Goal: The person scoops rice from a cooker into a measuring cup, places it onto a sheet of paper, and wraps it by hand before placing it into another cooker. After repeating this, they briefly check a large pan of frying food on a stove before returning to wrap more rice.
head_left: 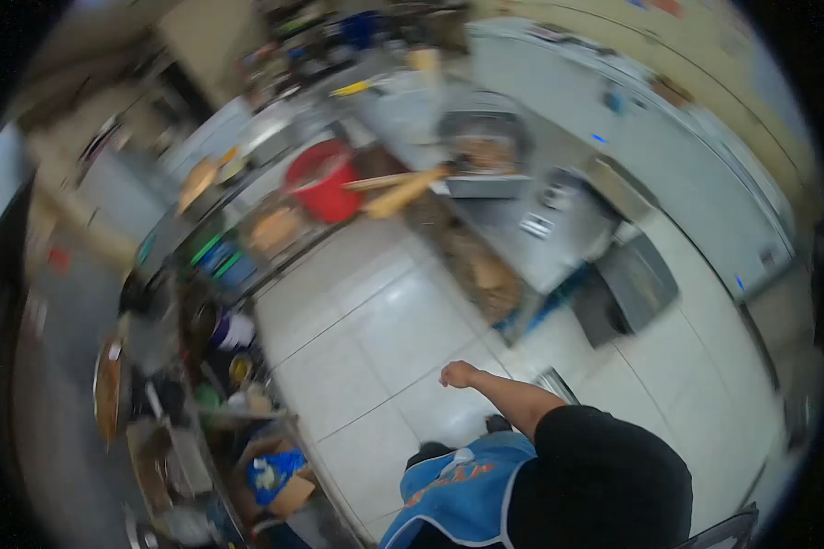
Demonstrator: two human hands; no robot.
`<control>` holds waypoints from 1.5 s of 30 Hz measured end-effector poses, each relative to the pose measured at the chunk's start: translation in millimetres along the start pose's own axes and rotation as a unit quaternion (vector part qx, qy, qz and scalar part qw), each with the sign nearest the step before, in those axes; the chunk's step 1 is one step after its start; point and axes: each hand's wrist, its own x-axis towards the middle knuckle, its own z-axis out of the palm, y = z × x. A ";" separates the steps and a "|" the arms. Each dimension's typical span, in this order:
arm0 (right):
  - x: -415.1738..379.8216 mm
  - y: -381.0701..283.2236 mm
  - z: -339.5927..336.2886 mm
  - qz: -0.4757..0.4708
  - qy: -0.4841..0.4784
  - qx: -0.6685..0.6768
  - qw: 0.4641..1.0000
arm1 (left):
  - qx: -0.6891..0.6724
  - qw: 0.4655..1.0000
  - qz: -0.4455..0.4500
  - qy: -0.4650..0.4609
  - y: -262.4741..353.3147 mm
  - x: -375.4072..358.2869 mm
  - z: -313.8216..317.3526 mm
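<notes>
My right hand point(458, 373) hangs in front of me over the white tiled floor, with its fingers curled into a loose fist. No object shows in it, and it touches nothing. The bare forearm comes out of a black sleeve point(613, 476), beside a blue apron point(476, 480) with white edging. My left hand is out of sight. Nearest the right hand are the floor tiles point(366, 357) and, farther off, the corner of a steel table point(531, 261). The picture is smeared by motion.
A grey tub point(490, 188) with brownish contents and a red bucket point(325, 188) stand on the counters. A grey bin point(645, 284) stands by the steel table. A long white freezer point(632, 137) lines the right wall. Cluttered shelves and a cardboard box point(293, 494) are at left.
</notes>
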 end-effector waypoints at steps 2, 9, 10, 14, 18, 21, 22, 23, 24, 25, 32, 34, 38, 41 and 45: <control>102.1 -58.3 -4.4 -0.048 -0.026 0.070 0.996 | -0.061 0.998 0.003 0.020 3.6 18.8 -10.8; 370.6 -299.2 61.5 -0.028 -0.212 0.217 0.952 | -0.471 0.858 0.188 -0.076 49.7 139.2 -113.6; 393.5 -323.8 65.1 0.016 -0.244 0.231 0.942 | -0.391 0.908 0.152 0.005 62.7 158.7 -126.4; 516.6 -427.1 113.2 -0.011 -0.297 0.232 0.926 | -0.377 0.905 0.071 0.183 157.5 174.8 -186.4; 619.8 -541.0 138.9 -0.009 -0.326 0.282 0.902 | -0.441 0.841 0.059 0.308 149.8 172.1 -230.2; 701.0 -608.0 176.5 -0.008 -0.349 0.330 0.877 | -0.500 0.764 0.061 0.404 133.2 151.8 -228.6; 728.1 -623.5 192.2 -0.017 -0.360 0.323 0.875 | -0.604 0.688 0.088 0.393 112.8 154.1 -222.7; 756.5 -639.1 212.3 -0.019 -0.340 0.323 0.883 | -0.596 0.654 0.053 0.464 107.6 153.7 -203.5; 785.4 -658.0 235.4 -0.025 -0.321 0.326 0.889 | -0.565 0.641 -0.015 0.519 106.0 156.1 -189.4; 813.0 -667.9 260.9 -0.034 -0.299 0.337 0.892 | -0.656 0.590 0.071 0.466 98.9 144.3 -176.0; 923.1 -681.1 378.9 -0.305 -0.021 0.094 0.948 | -0.593 0.687 -0.138 0.397 256.8 180.2 -186.3; 907.1 -691.7 350.3 -0.304 -0.043 0.085 0.948 | -0.590 0.687 -0.138 0.401 292.6 193.4 -210.0; 890.0 -708.8 330.5 -0.256 -0.081 0.119 0.956 | -0.591 0.672 -0.150 0.420 333.6 210.1 -235.8; 927.4 -661.9 408.7 -0.183 -0.154 0.226 0.944 | -0.598 0.655 -0.162 0.433 357.8 212.1 -238.9; 913.4 -693.2 368.7 0.080 -0.291 0.420 0.856 | -0.611 0.634 -0.177 0.439 373.8 218.2 -234.5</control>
